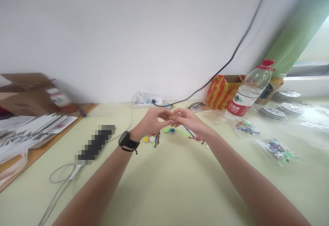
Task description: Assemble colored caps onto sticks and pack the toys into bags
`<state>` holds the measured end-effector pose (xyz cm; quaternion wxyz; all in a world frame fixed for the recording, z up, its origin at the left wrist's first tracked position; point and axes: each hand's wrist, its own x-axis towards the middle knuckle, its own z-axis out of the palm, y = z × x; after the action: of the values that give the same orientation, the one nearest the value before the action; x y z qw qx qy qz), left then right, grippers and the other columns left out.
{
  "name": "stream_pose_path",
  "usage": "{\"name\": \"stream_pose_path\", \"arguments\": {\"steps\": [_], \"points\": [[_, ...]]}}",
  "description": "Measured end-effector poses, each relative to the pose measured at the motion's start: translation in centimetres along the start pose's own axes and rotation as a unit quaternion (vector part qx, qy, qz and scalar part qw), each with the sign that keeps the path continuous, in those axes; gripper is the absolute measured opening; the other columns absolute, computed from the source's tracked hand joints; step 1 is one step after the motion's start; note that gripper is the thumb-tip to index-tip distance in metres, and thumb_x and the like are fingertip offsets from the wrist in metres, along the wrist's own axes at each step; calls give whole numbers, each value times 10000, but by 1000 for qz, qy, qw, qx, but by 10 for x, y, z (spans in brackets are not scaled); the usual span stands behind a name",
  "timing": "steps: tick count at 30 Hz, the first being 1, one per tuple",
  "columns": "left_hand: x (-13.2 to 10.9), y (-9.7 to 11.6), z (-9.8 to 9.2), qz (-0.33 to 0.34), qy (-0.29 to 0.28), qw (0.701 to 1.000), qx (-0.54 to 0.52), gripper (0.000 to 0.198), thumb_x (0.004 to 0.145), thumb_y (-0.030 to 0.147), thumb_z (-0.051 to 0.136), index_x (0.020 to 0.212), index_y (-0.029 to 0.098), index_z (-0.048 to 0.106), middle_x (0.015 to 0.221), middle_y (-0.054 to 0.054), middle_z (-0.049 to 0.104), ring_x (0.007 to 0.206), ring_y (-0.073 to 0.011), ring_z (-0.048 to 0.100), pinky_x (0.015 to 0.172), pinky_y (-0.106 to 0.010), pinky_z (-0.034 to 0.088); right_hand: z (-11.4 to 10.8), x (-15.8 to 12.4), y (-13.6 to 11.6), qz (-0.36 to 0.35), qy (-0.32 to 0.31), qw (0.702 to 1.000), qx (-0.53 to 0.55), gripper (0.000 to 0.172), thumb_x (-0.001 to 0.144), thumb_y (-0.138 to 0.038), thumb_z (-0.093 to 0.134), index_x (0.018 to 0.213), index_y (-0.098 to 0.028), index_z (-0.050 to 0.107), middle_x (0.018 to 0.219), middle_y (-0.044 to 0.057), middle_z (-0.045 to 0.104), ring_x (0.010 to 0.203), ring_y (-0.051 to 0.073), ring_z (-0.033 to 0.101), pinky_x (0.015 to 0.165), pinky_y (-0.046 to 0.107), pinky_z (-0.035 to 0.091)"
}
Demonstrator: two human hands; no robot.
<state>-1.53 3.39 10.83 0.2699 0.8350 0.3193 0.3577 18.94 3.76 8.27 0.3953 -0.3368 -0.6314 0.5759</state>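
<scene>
My left hand (153, 120) and my right hand (187, 119) meet above the pale green table (164, 185). Both pinch a tiny yellow piece (171, 117) between fingertips; a thin pale stick seems to rise from it. A black watch sits on my left wrist. On the table just beyond my hands lie small coloured discs (149, 139), a green and a blue disc (169, 130), and thin coloured sticks (157, 139) in green, blue and red.
A water bottle (248, 94) with a red cap stands at the right, beside a striped orange bag (221, 91). Clear bags of small parts (277, 149) and stacked discs (285, 96) lie far right. A power strip (147, 101), cardboard box (23, 94), papers and a cable (60, 174) sit left.
</scene>
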Motion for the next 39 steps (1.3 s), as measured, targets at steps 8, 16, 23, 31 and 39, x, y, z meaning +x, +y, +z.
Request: {"name": "stream_pose_path", "arguments": {"steps": [8, 16, 23, 31, 39], "points": [[-3, -5, 0, -13, -30, 999, -10, 130, 877, 303, 740, 895, 176, 720, 843, -35, 765, 787, -170, 742, 783, -277, 604, 6, -5, -3, -6, -13, 996, -83, 83, 839, -247, 559, 919, -235, 544, 739, -40, 609, 687, 144, 534, 618, 255, 373], [-7, -12, 10, -46, -94, 993, 46, 188, 819, 349, 784, 782, 184, 700, 776, -14, 744, 743, -168, 699, 732, -275, 557, -21, 6, 30, 31, 68, 911, -405, 358, 933, -164, 416, 1241, -175, 599, 933, 47, 663, 870, 196, 595, 775, 292, 432], [-14, -26, 24, -90, -179, 973, 113, 194, 736, 414, 809, 831, 245, 817, 902, -49, 751, 839, -249, 712, 675, -299, 534, -38, -3, 44, 102, 46, 873, -475, 339, 908, -309, 639, 1219, -173, 639, 1023, 125, 695, 847, 246, 641, 716, 309, 432], [-15, -33, 17, -48, -177, 969, 166, 142, 744, 385, 782, 800, 255, 778, 1023, -29, 733, 1035, -279, 614, 834, -354, 509, -28, -1, 44, 111, 3, 868, -483, 410, 875, -244, 692, 1277, -204, 620, 1051, 89, 704, 885, 209, 660, 674, 257, 429], [-29, -76, -75, -216, 32, 912, 346, 451, 894, 576, 578, 1129, 192, 604, 1184, -145, 644, 1120, -346, 600, 970, -461, 482, -33, 4, 43, 114, 4, 866, -486, 406, 963, -342, 611, 1338, -188, 596, 1124, 107, 721, 905, 209, 682, 715, 271, 460]]}}
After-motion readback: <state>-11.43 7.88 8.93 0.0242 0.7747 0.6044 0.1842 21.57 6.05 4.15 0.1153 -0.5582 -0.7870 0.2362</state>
